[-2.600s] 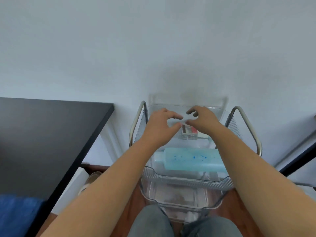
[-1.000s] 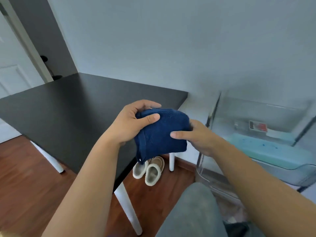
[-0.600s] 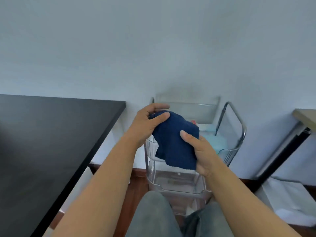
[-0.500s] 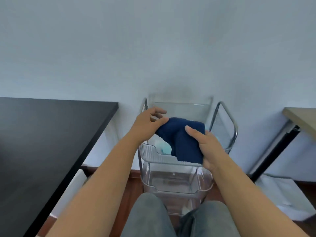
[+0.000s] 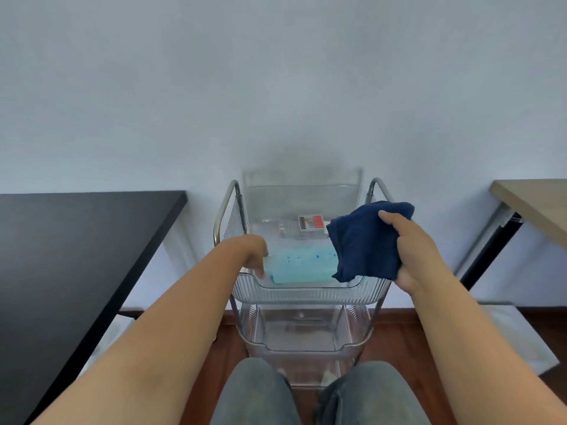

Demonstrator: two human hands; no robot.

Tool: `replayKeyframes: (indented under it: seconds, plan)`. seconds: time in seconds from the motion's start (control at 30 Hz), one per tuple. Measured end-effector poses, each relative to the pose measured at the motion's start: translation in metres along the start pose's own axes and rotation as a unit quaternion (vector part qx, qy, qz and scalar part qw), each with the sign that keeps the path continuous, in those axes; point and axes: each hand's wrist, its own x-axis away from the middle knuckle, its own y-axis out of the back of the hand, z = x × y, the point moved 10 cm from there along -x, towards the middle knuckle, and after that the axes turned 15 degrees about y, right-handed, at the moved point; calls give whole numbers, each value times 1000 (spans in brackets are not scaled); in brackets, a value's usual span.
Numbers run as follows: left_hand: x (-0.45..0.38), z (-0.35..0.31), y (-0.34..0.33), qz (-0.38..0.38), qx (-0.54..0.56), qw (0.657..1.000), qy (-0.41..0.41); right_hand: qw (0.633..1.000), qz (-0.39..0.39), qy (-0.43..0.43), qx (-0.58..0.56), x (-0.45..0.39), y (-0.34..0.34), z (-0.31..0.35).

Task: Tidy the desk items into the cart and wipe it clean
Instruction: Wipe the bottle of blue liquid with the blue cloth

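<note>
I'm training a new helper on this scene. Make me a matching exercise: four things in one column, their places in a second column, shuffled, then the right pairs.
Things:
1. dark blue cloth
2. light blue bottle
3. small red and white box
4. black desk

Places:
A. left of the cart
B. lying in the cart's top tray, near its front wall
C. gripped in the right hand
D. in the top tray, toward the back

Pairs: 1-C, 2-B, 3-D, 4-A
</note>
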Motion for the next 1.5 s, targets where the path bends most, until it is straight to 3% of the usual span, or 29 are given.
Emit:
replayKeyframes:
  seconds: [0.13,0.3,0.43,0.6,0.77,0.9,1.0,1.2,1.37,1.5]
  plan:
    - [-11,-2,-9,5,12,1000,7,1000,-6,-16,-1,-5,10,-13]
    - [-19,6,-21,48,66,997,16,993,38,52,97,-16,7,-8]
    - [-18,7,-16,24,64,998,6,940,69,160,292,-22,-2,20]
    - [2,15,12,-12,151,988,-25,881,55,270,384,-20,-10,48]
    - [33,16,62,-107,345,929,-76,819,11,392,420,-5,-17,70]
    - [61,0,106,-213,419,874,-122,772,17,458,440,6,-41,85]
    - [80,-17,131,-263,410,860,-153,785,16,457,418,5,-57,89]
    - [101,-25,148,-322,348,868,-146,839,74,423,334,10,-97,66]
    - [107,-21,150,-320,306,888,-128,840,57,430,325,28,-119,36]
    - [108,-29,149,-326,259,901,-120,837,87,432,325,41,-134,7]
